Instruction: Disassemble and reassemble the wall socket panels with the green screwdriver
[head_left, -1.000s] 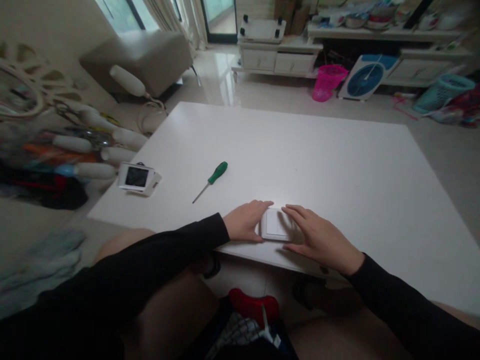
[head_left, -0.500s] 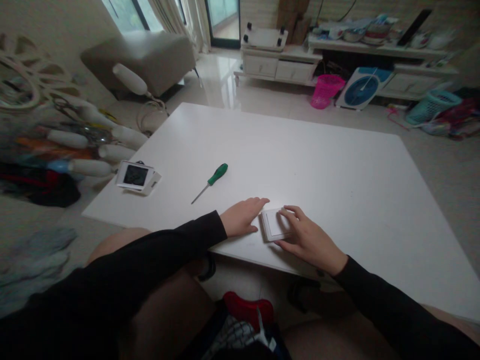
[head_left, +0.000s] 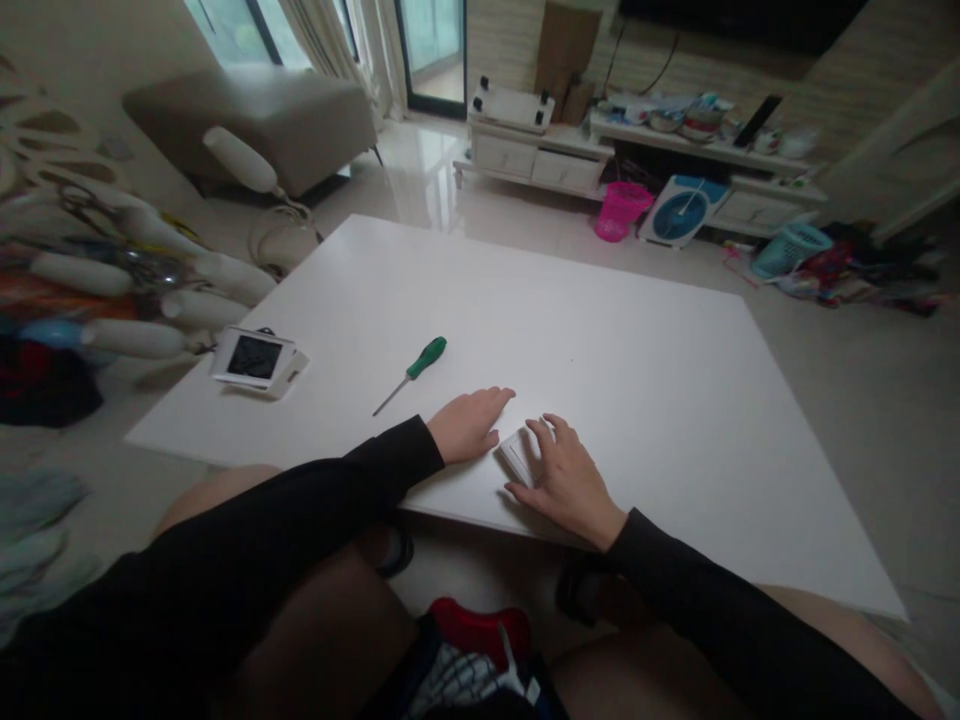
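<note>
A small white square block, like a wall switch plate [head_left: 516, 456], is near the front edge of the white table [head_left: 645, 400]. My right hand [head_left: 576, 485] curls over it, fingers at its far side and thumb at its near side, and covers much of it. Just left of the plate, my left hand [head_left: 463, 425] rests on the table with its fingers stretched out, holding nothing. Beyond that hand lies a screwdriver with a green handle [head_left: 427, 357], its tip towards me.
At the table's left edge sits a white box-like piece with a dark square face [head_left: 255, 357]. White lamp-like shapes [head_left: 135, 338] crowd that side. Across the floor are a pink basket [head_left: 622, 210], a blue and white fan [head_left: 681, 212] and a low cabinet [head_left: 566, 168].
My right hand has turned the white plate, which now sits at a different angle and shows less of its face. The whole view has shifted slightly. My left hand stays beside the plate.
</note>
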